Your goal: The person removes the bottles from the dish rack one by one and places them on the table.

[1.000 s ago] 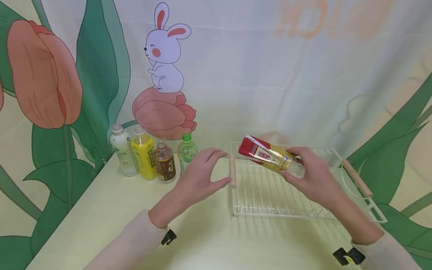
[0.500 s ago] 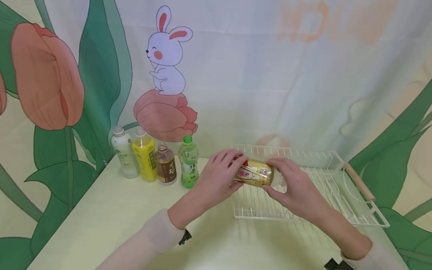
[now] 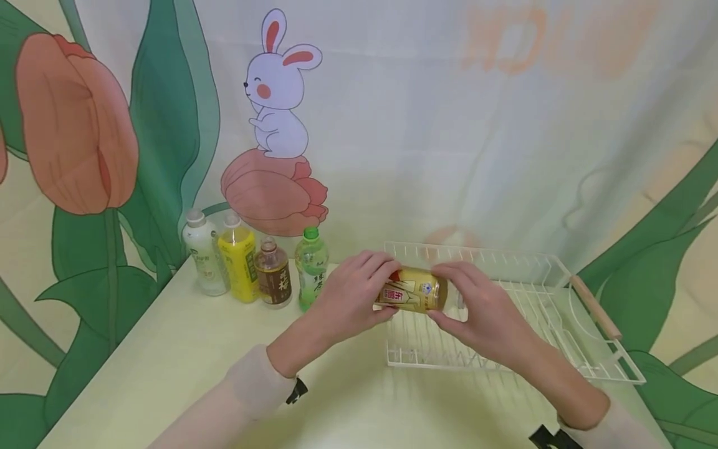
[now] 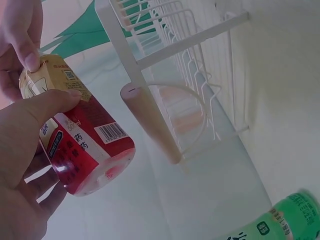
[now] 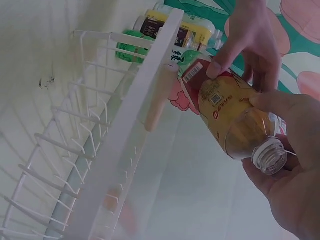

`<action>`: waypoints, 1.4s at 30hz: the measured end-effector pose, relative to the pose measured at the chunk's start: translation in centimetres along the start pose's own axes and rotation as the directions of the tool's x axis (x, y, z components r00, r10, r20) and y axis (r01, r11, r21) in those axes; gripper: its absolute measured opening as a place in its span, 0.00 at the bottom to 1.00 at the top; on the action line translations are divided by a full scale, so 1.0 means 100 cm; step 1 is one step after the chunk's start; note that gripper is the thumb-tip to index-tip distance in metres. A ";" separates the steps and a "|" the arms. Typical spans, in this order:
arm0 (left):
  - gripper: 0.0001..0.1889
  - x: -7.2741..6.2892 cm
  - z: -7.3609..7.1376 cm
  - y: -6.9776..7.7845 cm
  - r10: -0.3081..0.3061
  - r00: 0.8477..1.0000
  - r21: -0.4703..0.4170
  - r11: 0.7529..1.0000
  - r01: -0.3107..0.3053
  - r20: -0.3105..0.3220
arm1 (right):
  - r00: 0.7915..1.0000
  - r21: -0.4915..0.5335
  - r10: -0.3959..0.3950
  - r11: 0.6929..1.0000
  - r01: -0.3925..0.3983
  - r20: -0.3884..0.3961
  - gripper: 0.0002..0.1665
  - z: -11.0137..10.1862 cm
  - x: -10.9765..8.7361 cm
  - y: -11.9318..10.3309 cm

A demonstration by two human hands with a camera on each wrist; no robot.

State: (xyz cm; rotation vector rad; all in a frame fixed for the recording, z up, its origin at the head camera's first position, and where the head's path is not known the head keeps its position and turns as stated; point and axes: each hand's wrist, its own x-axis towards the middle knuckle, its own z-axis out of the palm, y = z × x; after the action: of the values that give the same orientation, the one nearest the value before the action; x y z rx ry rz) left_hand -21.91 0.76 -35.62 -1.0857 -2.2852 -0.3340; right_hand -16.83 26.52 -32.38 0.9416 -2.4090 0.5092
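A plastic drink bottle with a red and gold label (image 3: 414, 292) lies sideways between both hands, over the left end of a white wire rack (image 3: 449, 340). My left hand (image 3: 354, 293) grips its red base end, thumb across the label in the left wrist view. Around the neck end, my right hand (image 3: 482, 305) holds it with thumb and fingers. The right wrist view shows the bottle's clear neck (image 5: 270, 156) with no cap, close to the right palm. In the head view the left fingers hide the base.
Left of the hands stand a green bottle (image 3: 311, 268), a brown-labelled bottle (image 3: 273, 274), a yellow bottle (image 3: 239, 259) and a white bottle (image 3: 205, 252) in a row. The rack has wooden handles, one showing at its right end (image 3: 594, 307). A printed curtain (image 3: 392, 125) hangs behind the table.
The right hand has brought the bottle leftward and levelled it. The left hand, empty a second ago near the rack's left handle, has taken hold of the base end.
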 end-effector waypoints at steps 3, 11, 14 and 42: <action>0.39 0.001 0.000 -0.002 -0.005 1.000 -0.005 1.000 0.005 -0.007 | 1.000 0.011 0.011 1.000 -0.011 0.028 0.41 -0.004 0.004 0.001; 0.39 -0.009 0.006 -0.014 -0.169 0.985 -0.193 0.968 0.161 -0.023 | 0.996 0.036 0.094 0.995 -0.093 -0.013 0.54 -0.024 0.008 0.004; 0.38 -0.018 0.013 -0.020 -0.291 0.956 -0.306 0.912 0.272 -0.017 | 0.990 0.044 0.137 0.990 -0.135 -0.039 0.52 -0.031 0.006 0.008; 0.37 -0.040 0.085 -0.035 -0.672 0.727 -0.440 0.616 0.654 0.141 | 0.936 0.118 0.286 0.942 -0.314 0.203 0.34 0.002 -0.087 0.040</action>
State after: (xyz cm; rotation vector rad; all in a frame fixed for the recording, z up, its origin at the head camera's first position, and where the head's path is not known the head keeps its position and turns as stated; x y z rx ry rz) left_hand -25.96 -0.14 -44.71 -0.3374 -2.5647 -1.2476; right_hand -14.18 33.66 -38.13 0.7048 -2.7336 0.7518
